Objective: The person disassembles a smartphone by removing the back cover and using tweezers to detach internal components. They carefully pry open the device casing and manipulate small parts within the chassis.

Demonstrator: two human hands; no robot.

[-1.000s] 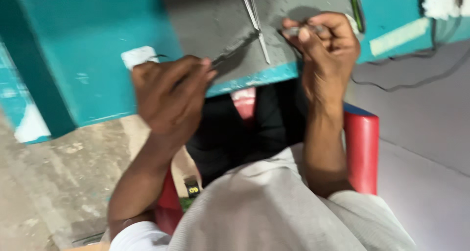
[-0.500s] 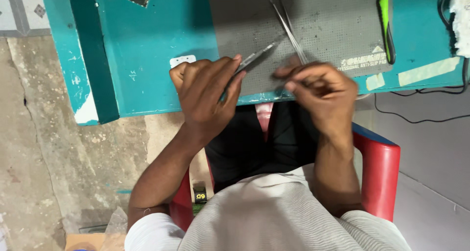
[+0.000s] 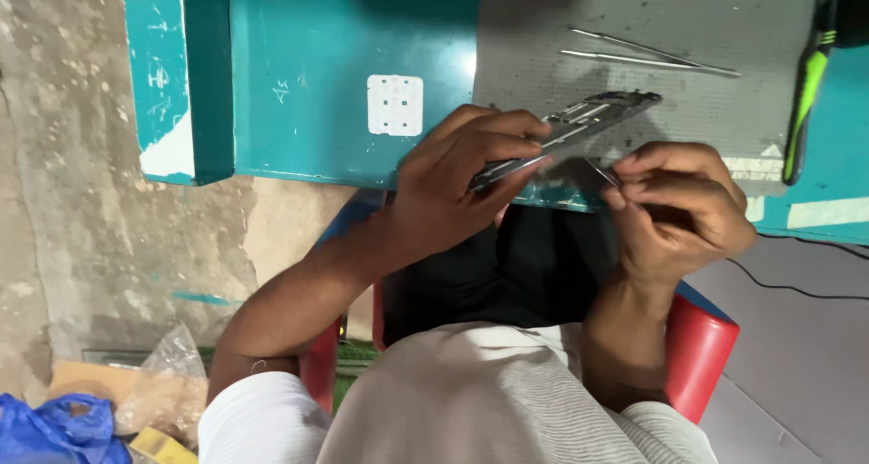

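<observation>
Grip | your left hand (image 3: 453, 188) clamps phone frame (image 3: 579, 124) edgewise, steadying it | right hand (image 3: 679, 206) pinches thin pick (image 3: 602, 172) at its edge | counter (image 3: 344, 75).

Teal table (image 3: 317, 84) with grey mat (image 3: 634, 20)

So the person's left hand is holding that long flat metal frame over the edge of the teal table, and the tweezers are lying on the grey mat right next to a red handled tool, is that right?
Not quite: the tool by the tweezers has a green and black handle, not red, as the head view shows. The rest holds: the left hand holds the long flat metal frame over the edge of the teal table, and the tweezers lie on the grey mat.
</observation>
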